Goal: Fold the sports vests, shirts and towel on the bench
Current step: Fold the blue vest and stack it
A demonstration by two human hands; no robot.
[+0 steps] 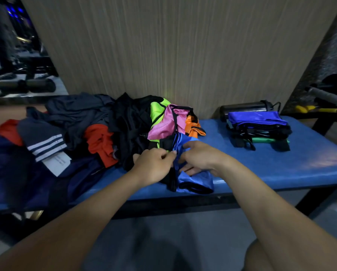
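Your left hand [154, 165] pinches the black-trimmed edge of a shiny blue mesh sports vest [193, 177] lying at the front edge of the blue padded bench [281, 165]; your right hand [200, 157] grips the same vest, fingers curled into its folds. Just behind, a heap of unfolded clothes [105, 130] covers the bench's left end. A stack of folded vests [258, 126] sits near the back right corner, beside a dark metal bottle [244, 108]
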